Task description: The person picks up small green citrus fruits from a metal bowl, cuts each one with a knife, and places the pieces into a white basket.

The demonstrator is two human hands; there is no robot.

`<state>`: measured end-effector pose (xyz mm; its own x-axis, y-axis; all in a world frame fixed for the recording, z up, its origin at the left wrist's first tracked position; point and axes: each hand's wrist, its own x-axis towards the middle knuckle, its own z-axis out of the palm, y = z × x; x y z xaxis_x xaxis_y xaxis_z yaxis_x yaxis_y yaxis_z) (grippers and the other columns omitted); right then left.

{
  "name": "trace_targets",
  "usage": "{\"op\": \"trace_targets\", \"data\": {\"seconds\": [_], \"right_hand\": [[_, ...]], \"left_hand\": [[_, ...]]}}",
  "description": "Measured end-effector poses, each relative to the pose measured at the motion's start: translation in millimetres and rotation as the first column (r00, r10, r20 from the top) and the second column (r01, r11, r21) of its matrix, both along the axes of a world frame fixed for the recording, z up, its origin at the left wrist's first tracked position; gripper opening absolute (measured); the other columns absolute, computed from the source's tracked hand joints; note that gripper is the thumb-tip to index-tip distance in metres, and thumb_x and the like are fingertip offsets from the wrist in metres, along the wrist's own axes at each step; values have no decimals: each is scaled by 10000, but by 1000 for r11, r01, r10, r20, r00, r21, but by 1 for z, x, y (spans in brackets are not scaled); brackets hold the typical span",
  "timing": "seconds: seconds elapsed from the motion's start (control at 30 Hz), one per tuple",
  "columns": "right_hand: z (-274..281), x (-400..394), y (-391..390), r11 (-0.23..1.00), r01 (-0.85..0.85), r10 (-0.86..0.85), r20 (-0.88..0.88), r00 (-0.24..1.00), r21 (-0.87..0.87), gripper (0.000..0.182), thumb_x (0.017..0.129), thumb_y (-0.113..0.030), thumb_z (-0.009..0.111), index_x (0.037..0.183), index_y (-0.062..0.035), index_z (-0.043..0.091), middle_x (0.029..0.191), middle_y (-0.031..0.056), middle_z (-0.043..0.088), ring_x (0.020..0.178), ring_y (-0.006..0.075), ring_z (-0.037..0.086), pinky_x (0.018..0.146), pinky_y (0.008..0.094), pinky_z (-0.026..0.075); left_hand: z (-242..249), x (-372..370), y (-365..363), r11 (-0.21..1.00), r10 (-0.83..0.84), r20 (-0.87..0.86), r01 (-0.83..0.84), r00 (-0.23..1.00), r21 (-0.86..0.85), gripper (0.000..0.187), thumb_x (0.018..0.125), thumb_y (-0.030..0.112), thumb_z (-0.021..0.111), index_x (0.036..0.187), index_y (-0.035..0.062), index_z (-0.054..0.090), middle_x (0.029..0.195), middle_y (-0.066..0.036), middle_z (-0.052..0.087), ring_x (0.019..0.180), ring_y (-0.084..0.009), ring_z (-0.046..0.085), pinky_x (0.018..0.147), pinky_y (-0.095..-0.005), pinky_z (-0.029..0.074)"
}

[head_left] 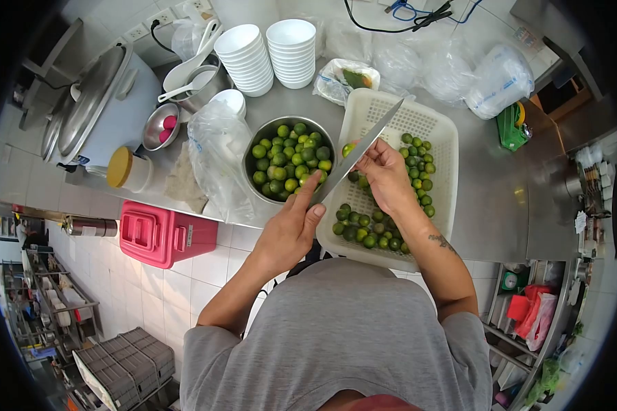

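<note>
My left hand (pixel 293 225) is closed around the handle end of a long kitchen knife (pixel 365 145), its index finger stretched along the blade. The blade slants up to the right, over the edge of a cream perforated plastic basket (pixel 447 137). Behind the blade, my right hand (pixel 382 172) pinches a lime (pixel 348 148), which is partly hidden. Several green limes (pixel 370 233) lie in the basket under my right hand and wrist. Just left of the knife stands a steel bowl (pixel 248 164) heaped with limes (pixel 288 154).
White bowls (pixel 240 58) stand in stacks at the back. A crumpled plastic bag (pixel 216 157) lies left of the steel bowl. Further left are a yellow-lidded tub (pixel 120 168) and a large lidded pot (pixel 110 103). A pink lidded bin (pixel 164 234) stands below the counter's front edge.
</note>
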<state>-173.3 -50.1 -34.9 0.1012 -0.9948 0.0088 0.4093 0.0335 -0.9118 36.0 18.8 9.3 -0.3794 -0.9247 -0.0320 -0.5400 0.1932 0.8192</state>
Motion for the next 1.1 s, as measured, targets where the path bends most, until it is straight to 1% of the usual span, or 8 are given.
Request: {"op": "trace_targets", "data": {"seconds": [0.27, 0.47, 0.7, 0.77, 0.87, 0.97, 1.0, 1.1], "right_hand": [[6, 18, 13, 996, -81, 75, -133, 988, -38, 67, 909, 6, 598, 960, -6, 556, 877, 49, 631, 812, 120, 612, 768, 277, 517], [7, 23, 14, 992, -124, 118, -168, 979, -27, 76, 912, 2, 599, 958, 6, 538, 897, 46, 614, 849, 124, 621, 796, 277, 530], [22, -1, -23, 959, -284, 275, -187, 943, -21, 264, 956, -98, 575, 1183, 30, 534, 1049, 92, 629, 914, 180, 636, 848, 315, 534], [2, -30, -47, 980, -192, 130, -547, 827, -58, 271, 947, -60, 553, 1209, 11, 542, 1123, 108, 627, 987, 178, 618, 866, 321, 512], [-28, -50, -57, 954, -299, 161, -901, 403, 37, 242, 898, -42, 600, 1138, -10, 597, 1079, 135, 649, 966, 225, 636, 855, 334, 509], [-61, -45, -52, 887, -436, -1, -943, 333, -155, 274, 792, 9, 665, 1061, -13, 622, 983, 185, 650, 953, 315, 630, 783, 395, 505], [-66, -45, -54, 862, -493, 6, -968, 252, -123, 270, 795, 13, 670, 1060, -5, 621, 962, 184, 661, 926, 374, 624, 785, 436, 489], [-71, -50, -60, 920, -392, 124, -946, 299, -3, 239, 802, -4, 678, 1036, -3, 630, 900, 184, 655, 895, 369, 628, 783, 443, 482]], "left_hand": [[6, -17, -13, 998, 55, 27, -55, 998, -20, 543, 1036, 341, 370, 1499, 84, 248, 1214, -295, 525, 1012, -464, 584, 845, -486, 477], [-4, -18, -27, 998, 60, -137, -62, 989, -13, 453, 1030, 314, 411, 1374, 26, 348, 1216, -291, 535, 1025, -467, 579, 844, -483, 475], [7, -12, -46, 990, 128, -188, -135, 974, -26, 369, 1029, 315, 433, 1218, -2, 431, 1090, -281, 591, 957, -435, 614, 825, -443, 480], [5, -2, -50, 980, 199, -171, -199, 965, 13, 439, 1035, 347, 413, 1279, -18, 418, 1124, -282, 592, 1019, -403, 608, 876, -417, 464], [-1, 14, -57, 959, 281, -149, -271, 948, 84, 592, 1042, 406, 374, 1430, -39, 333, 1241, -286, 568, 1179, -357, 556, 1005, -373, 404], [-3, 17, -55, 954, 298, -121, -291, 947, 71, 613, 1041, 408, 376, 1460, -33, 294, 1288, -292, 538, 1217, -355, 533, 1033, -370, 382], [-3, 17, -53, 955, 295, -120, -288, 948, 74, 617, 1041, 407, 377, 1467, -29, 285, 1299, -293, 530, 1227, -353, 526, 1040, -370, 376], [1, 12, -44, 962, 260, -156, -240, 953, 132, 607, 1041, 400, 384, 1476, -11, 282, 1316, -288, 520, 1238, -346, 518, 1045, -370, 369]]}}
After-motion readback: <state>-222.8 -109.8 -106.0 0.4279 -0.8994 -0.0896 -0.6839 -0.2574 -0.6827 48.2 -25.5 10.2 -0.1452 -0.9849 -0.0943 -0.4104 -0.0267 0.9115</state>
